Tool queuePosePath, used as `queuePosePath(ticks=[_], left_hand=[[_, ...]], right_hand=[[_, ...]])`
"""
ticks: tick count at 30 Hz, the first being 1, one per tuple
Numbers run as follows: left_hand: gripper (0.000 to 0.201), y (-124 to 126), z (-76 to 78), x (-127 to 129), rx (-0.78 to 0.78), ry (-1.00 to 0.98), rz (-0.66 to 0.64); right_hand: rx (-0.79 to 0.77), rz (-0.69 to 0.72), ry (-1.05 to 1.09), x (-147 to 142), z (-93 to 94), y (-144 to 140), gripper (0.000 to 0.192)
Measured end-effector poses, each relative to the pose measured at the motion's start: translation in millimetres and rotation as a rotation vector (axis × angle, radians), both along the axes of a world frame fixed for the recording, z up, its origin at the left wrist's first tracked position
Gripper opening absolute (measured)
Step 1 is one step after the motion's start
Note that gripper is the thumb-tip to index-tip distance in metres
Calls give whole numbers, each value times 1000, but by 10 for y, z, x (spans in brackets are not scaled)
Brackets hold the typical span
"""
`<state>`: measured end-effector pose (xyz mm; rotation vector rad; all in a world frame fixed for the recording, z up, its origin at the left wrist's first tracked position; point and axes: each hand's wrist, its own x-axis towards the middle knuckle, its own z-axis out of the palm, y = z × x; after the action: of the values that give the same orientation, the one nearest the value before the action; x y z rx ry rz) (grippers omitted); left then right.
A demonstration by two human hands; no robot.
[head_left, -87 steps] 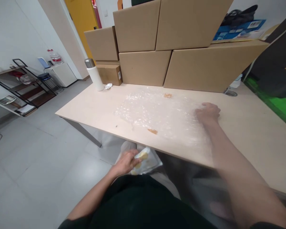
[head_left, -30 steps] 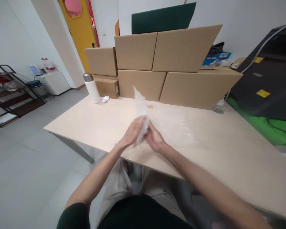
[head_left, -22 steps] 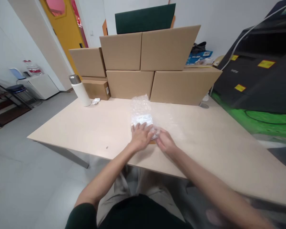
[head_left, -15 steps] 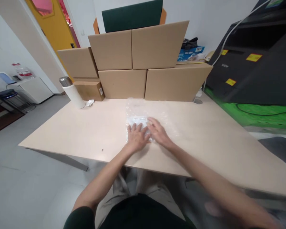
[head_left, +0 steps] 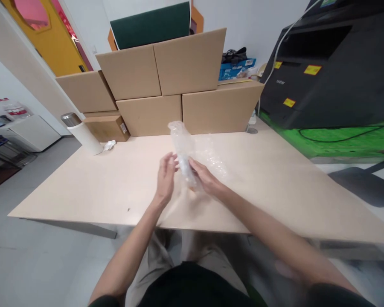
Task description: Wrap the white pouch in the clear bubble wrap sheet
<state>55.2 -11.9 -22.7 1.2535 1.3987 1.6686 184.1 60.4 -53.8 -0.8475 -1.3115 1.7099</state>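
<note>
A clear sheet of bubble wrap (head_left: 182,138) is tilted up on edge above the table (head_left: 131,179), folded around something pale that I cannot make out. My right hand (head_left: 205,175) grips the bundle from its right side, thumb and fingers closed on it. Part of the plastic trails onto the tabletop to the right. On the left side of the bundle, my left hand (head_left: 167,172) is held upright with fingers apart, close to the plastic; it does not grip it. A small orange patch shows at the bundle's lower end.
Cardboard boxes (head_left: 150,115) are stacked along the back of the table. A white bottle with a metal cap (head_left: 85,136) and crumpled tissue (head_left: 109,145) stand at the left. A glass (head_left: 252,127) is at the back right, near a large black printer (head_left: 310,81).
The bubble wrap, flat under both hands before, is now lifted and turned on edge in my right hand. My left hand has come off it to the left. The view has shifted right.
</note>
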Motion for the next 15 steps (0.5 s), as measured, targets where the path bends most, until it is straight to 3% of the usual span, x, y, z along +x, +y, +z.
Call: queuePosePath(ticks=[5,11,13,15], left_hand=[[56,330,-128,504,93,491,-211],[53,517,-318,876,-244,1013,-329],[52,539,-360,937,-264,1128,-311],[51,554,-395,962,-243,1175,-277]], right_hand=[[-33,-167,50,385,40,102,36],[265,-615,-316,1115,-12,456,20],[315,-644,-435,1235,-15,577,20],[281,-567,-529,1247,-9,675,22]])
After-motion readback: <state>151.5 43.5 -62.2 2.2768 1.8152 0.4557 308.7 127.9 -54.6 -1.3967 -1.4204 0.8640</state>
